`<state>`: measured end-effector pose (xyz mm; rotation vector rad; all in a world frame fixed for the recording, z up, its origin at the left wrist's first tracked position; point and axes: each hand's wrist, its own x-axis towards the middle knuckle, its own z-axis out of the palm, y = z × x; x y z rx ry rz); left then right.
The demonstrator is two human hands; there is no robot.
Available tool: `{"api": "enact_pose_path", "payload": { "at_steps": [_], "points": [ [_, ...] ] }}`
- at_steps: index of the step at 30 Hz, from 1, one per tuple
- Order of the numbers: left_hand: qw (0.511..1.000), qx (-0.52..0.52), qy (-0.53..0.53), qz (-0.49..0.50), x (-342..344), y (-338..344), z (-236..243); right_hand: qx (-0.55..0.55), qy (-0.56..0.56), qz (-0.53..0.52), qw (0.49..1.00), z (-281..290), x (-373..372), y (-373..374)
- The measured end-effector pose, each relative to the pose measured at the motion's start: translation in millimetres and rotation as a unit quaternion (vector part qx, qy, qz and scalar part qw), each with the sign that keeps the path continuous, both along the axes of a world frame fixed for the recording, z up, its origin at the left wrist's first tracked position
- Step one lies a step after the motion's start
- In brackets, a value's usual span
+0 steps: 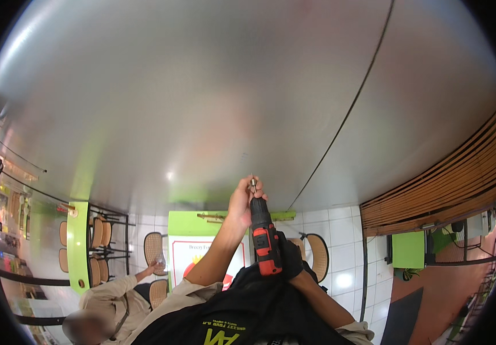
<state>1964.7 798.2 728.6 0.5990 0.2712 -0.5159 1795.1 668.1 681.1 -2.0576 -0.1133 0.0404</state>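
A red and black cordless drill (267, 244) points up and away from me, toward a large grey metallic panel (213, 98). My right hand (290, 257), in a black glove, is wrapped around the drill's handle, which is mostly hidden. At the front of the black chuck (258, 204), the fingers of my bare left hand (244, 198) pinch a short silver bit (253, 184). Whether a screw sits on its tip is too small to tell. The bit's end is close to the panel; I cannot tell if they touch.
A dark seam (340, 123) runs diagonally across the panel. Below are a green and white table (193, 227) and chairs (318, 257). Another person (118, 302) is at the lower left, one hand near a chair. Wooden slats (432, 184) curve along the right.
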Motion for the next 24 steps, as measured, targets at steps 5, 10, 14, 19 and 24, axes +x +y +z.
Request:
{"api": "enact_pose_path", "payload": {
  "at_steps": [5, 10, 14, 19, 24],
  "points": [
    [1.0, -0.013, -0.01, -0.017, 7, 4, 3, 0.088, 0.047, -0.011, 0.995, -9, 4, 9],
    [0.996, -0.035, 0.077, 0.018, -3, 7, -3, 0.093, -0.003, -0.024, 0.995, 16, -3, 18],
    [0.995, 0.027, 0.094, 0.028, -15, -7, 19, 0.06, 0.045, -0.015, 0.997, 25, -12, 9],
    [0.996, 0.016, 0.087, -0.019, -35, -13, 19, 0.188, 0.131, 0.033, 0.973, 32, -40, 0],
    [0.996, 0.047, 0.042, -0.065, -44, -14, 44, 0.201, 0.166, 0.14, 0.955, 83, -49, -23]
  ]
}}
